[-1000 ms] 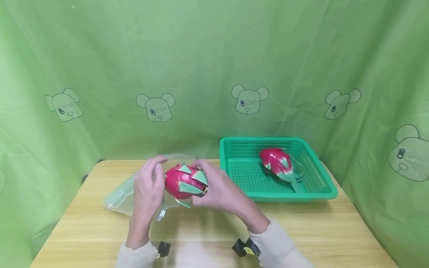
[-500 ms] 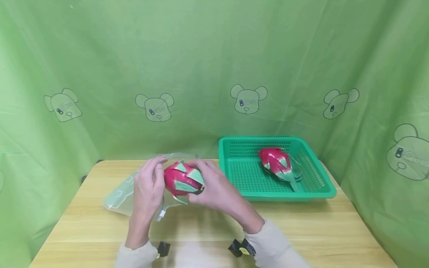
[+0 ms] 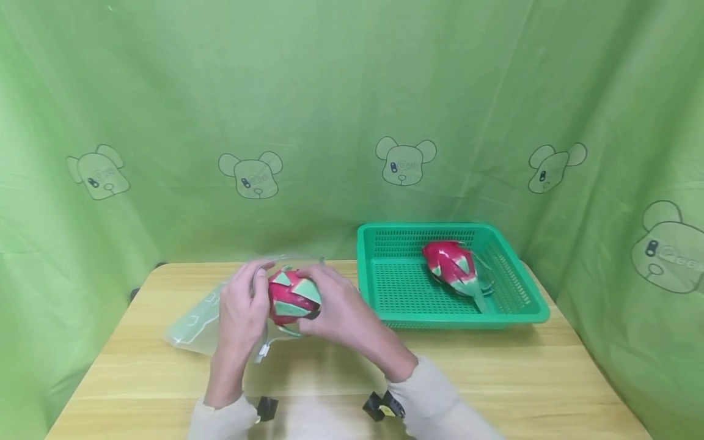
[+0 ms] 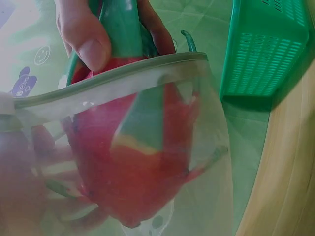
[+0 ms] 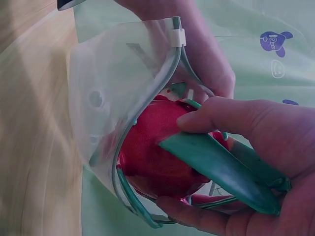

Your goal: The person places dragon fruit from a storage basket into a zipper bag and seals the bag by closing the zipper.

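My right hand point(image 3: 341, 311) grips a red dragon fruit point(image 3: 291, 299) with green scales by its scaly end. The fruit's rounded end is inside a clear zip bag point(image 3: 192, 327), whose mouth opens to the right. My left hand point(image 3: 242, 305) holds the bag by its mouth, thumb at the rim. Through the bag's wall in the left wrist view, most of the fruit point(image 4: 128, 182) shows below the zip edge, and blurred left-hand fingers point(image 4: 64, 172) lie behind the film. The right wrist view shows the white zip slider point(image 5: 178, 38) at one end of the mouth.
A green perforated basket point(image 3: 365, 275) stands on the wooden table point(image 3: 495, 379) at the back right. Inside it lies a second dragon fruit point(image 3: 452, 266). Green curtains point(image 3: 330, 91) with printed bear heads close in the back and sides.
My right hand has moved left, pushing the dragon fruit deeper into the zip bag. The left hand keeps its hold on the bag's mouth, nearly still. The head view has shifted slightly.
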{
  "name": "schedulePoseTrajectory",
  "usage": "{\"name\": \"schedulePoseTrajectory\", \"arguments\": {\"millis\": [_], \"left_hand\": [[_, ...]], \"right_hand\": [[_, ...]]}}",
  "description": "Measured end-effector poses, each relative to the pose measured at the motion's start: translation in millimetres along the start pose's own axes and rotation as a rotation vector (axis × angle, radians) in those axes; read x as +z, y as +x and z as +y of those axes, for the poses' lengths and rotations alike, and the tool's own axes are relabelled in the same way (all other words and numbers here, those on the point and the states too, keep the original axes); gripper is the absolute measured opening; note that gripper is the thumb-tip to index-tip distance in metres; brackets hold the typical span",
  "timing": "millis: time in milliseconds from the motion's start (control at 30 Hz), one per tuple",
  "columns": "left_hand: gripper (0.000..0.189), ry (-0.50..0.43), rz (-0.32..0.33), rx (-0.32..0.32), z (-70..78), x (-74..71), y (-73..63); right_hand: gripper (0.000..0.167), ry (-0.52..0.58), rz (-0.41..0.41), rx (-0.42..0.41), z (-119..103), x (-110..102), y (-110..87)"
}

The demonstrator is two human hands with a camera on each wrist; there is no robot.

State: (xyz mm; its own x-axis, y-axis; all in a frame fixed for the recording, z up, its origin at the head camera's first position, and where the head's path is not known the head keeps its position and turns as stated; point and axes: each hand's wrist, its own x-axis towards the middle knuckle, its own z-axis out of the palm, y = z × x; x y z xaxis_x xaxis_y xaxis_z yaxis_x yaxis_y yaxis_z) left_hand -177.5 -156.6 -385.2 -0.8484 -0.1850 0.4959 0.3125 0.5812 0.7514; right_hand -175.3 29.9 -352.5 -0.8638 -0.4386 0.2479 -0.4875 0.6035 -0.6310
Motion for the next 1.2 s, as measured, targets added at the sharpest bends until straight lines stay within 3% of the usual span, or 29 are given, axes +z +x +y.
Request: {"name": "schedulePoseTrajectory", "arguments": {"millis": [567, 1200], "left_hand": [[0.027, -0.005, -0.01, 0.021, -1.0, 1.8, 0.9], [0.026, 0.009, -0.014, 0.025, -5.6, 4.4, 1.8]], "right_hand": [[0.073, -0.02, -0.005, -0.003, 1.6, 18.8, 10.0], [0.069, -0.112, -0.014, -0.008, 8.9, 40.1, 18.2]]}}
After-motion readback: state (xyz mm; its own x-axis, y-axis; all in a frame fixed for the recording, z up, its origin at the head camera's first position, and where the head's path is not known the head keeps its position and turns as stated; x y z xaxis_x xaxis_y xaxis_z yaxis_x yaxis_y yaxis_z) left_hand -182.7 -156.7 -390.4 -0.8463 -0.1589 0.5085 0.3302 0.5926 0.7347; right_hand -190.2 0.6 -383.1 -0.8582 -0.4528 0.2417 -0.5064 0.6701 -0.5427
